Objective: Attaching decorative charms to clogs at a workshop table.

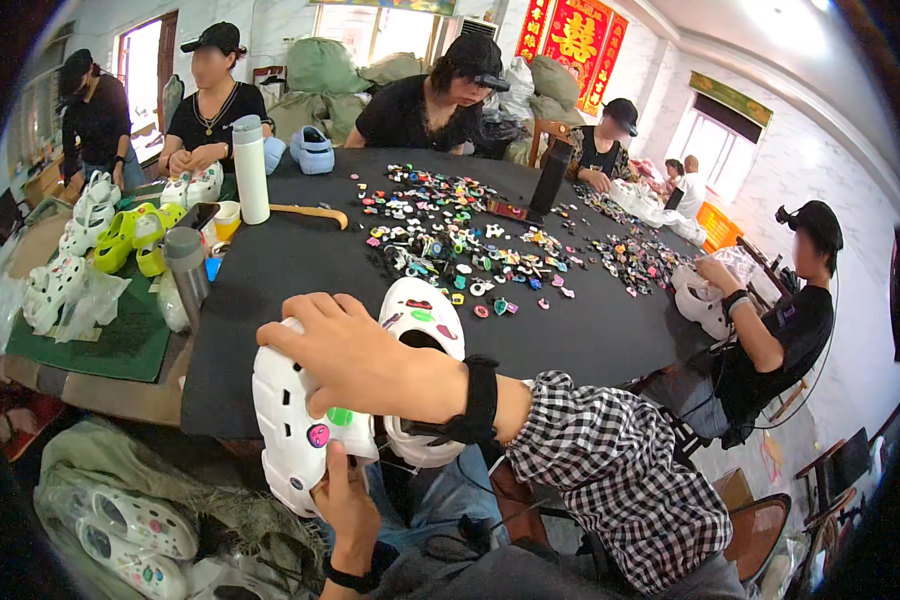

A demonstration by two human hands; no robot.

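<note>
A white foam clog is tilted on its side at the near table edge, between my two hands. Round pink and green shoe charms sit on its upper. My right hand reaches across from the right and wraps its fingers over the top of this clog. Lower down, my left hand grips the clog's near end, its thumb just under the pink charm. A second white clog, bearing red and green charms, lies beside my right hand, partly covered by my wrist.
Many small colourful charms are spread over the dark table. A white bottle and a steel tumbler stand to the left, near green clogs. Finished-looking clogs lie in a sack at lower left. Several people sit around the table.
</note>
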